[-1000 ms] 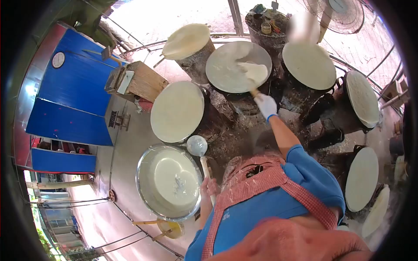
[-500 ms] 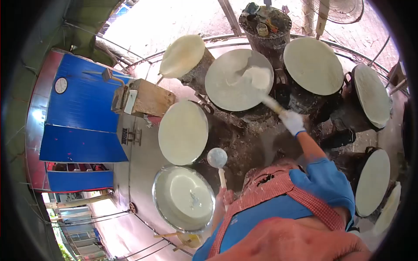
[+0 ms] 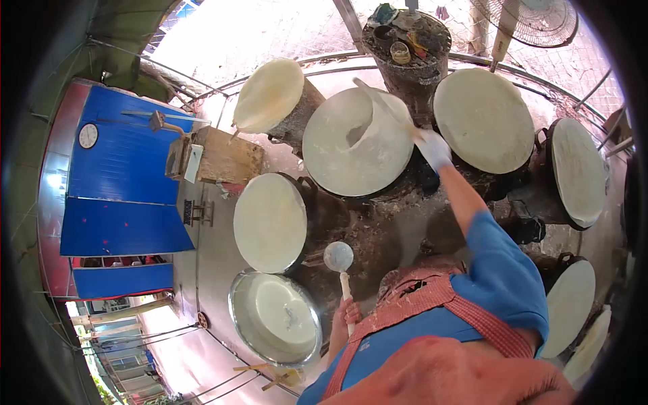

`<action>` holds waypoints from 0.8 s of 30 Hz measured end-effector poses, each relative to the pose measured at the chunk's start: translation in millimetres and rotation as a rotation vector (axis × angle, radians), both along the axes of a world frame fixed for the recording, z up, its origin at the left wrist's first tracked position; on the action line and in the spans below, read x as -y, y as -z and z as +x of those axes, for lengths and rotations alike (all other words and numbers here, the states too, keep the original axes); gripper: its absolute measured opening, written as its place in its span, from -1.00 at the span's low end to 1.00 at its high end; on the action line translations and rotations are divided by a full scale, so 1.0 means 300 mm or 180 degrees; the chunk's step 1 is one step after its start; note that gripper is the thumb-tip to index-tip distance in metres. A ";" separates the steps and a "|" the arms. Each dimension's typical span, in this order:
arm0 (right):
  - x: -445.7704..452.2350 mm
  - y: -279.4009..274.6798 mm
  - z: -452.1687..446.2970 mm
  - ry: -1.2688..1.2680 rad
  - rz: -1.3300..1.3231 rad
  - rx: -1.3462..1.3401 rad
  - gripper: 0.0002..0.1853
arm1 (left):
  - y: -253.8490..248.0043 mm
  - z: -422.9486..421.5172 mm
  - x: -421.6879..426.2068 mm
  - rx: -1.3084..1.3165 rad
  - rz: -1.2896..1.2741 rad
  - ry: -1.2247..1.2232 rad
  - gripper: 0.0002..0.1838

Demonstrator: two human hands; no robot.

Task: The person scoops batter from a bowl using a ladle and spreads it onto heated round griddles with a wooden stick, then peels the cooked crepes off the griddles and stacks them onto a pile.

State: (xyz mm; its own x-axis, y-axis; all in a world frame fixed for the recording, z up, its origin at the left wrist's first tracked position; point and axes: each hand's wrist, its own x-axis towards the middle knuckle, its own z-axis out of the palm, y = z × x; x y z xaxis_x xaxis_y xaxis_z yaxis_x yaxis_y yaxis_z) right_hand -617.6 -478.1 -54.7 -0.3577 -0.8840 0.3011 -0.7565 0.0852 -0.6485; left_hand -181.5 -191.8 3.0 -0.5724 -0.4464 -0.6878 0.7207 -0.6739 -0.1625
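Basin (image 3: 251, 331) of white liquid (image 3: 282, 314); white-coated pan (image 3: 337, 164); hands (image 3: 352, 312) closed around ladle (image 3: 338, 257) (left) and paddle (image 3: 383, 103) (right)

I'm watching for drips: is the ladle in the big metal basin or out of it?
Out. The left hand holds the ladle, and a gap shows between its bowl and the rim of the metal basin.

The white-gloved right hand (image 3: 433, 148) grips a paddle (image 3: 387, 107), which stretches ahead of its fingers and leftward over a round pan (image 3: 356, 135) smeared with pale batter (image 3: 368, 169). Just right of those fingers sits another coated pan (image 3: 501, 171). Down here, the bare left hand (image 3: 348, 313) holds a ladle (image 3: 339, 256), bowl beyond the fingers; left of them stands a basin (image 3: 244, 317) of pale liquid (image 3: 275, 307).
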 end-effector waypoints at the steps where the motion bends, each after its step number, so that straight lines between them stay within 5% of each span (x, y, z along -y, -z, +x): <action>1: 0.140 -0.068 0.004 -0.0041 0.0618 0.0109 -0.61 | 0.007 -0.016 -0.008 -0.0140 0.0007 0.0045 -0.77; 3: 0.194 -0.199 0.013 -0.0107 0.0803 0.0741 -0.59 | -0.068 -0.017 -0.018 -0.0153 -0.0013 0.0113 -0.81; 5: 0.114 -0.188 0.006 0.0061 0.0838 0.1453 -0.58 | -0.178 -0.105 -0.013 0.2397 -0.0359 0.0400 -0.83; 6: 0.036 -0.191 0.071 0.0277 0.1109 0.2348 -0.62 | -0.083 -0.026 -0.033 0.1068 -0.0586 0.0249 -0.85; 7: -0.015 -0.078 0.156 0.0157 0.0263 0.3248 -0.66 | -0.089 -0.041 -0.004 0.1031 -0.0592 0.0262 -0.85; 8: -0.068 -0.077 0.230 0.0122 0.0973 0.3254 -0.64 | -0.126 -0.062 0.023 0.1750 -0.0580 0.0502 -0.84; 9: -0.071 0.008 0.270 -0.0346 0.0717 0.2346 -0.68 | -0.146 -0.075 0.033 0.2439 -0.0566 0.0762 -0.83; 10: -0.073 0.093 0.309 -0.0649 0.0363 0.1414 -0.71 | -0.081 -0.019 0.016 0.1789 -0.0678 0.0561 -0.84; 11: -0.086 0.133 0.313 -0.1010 -0.0134 0.0094 -0.74 | -0.138 -0.033 0.034 0.2323 -0.0280 0.0619 -0.81; 13: -0.188 -0.101 0.229 -0.0457 0.0475 0.1851 -0.79 | -0.086 0.080 0.044 0.0423 0.0122 -0.0022 -0.77; 15: -0.241 -0.197 0.131 0.0592 0.0840 0.3904 -0.82 | -0.051 0.153 0.025 0.0545 -0.0116 -0.0007 -0.75; 17: -0.270 -0.005 0.235 0.0263 0.0296 0.4433 -0.76 | -0.026 0.227 -0.004 0.0657 -0.0306 0.0044 -0.72; 18: -0.288 0.054 0.330 -0.0079 -0.0466 0.3894 -0.74 | 0.007 0.238 0.021 0.0192 -0.0170 -0.0123 -0.70; 20: -0.338 0.102 0.417 -0.0127 0.0432 0.4135 -0.75 | 0.049 0.249 0.056 -0.0324 0.0360 -0.0450 -0.65; 21: -0.371 0.018 0.397 -0.0304 0.0680 0.3224 -0.71 | 0.013 0.234 0.047 -0.0319 0.0363 -0.0450 -0.65; 23: -0.359 0.020 0.290 -0.0432 0.0500 0.2519 -0.68 | -0.084 0.184 0.055 0.1296 -0.0746 0.0271 -0.68; 24: -0.328 -0.024 0.231 -0.0218 0.0575 0.2335 -0.68 | -0.055 0.190 0.065 0.1308 -0.0808 0.0268 -0.68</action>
State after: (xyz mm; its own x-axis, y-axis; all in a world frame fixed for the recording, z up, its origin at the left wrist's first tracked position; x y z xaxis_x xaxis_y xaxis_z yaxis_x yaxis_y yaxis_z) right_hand -548.4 -379.6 -47.4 -0.3529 -0.9244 -0.1444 -0.1440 0.2062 -0.9679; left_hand -124.6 -211.3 19.5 -0.3178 -0.5929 -0.7399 0.6320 -0.7142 0.3008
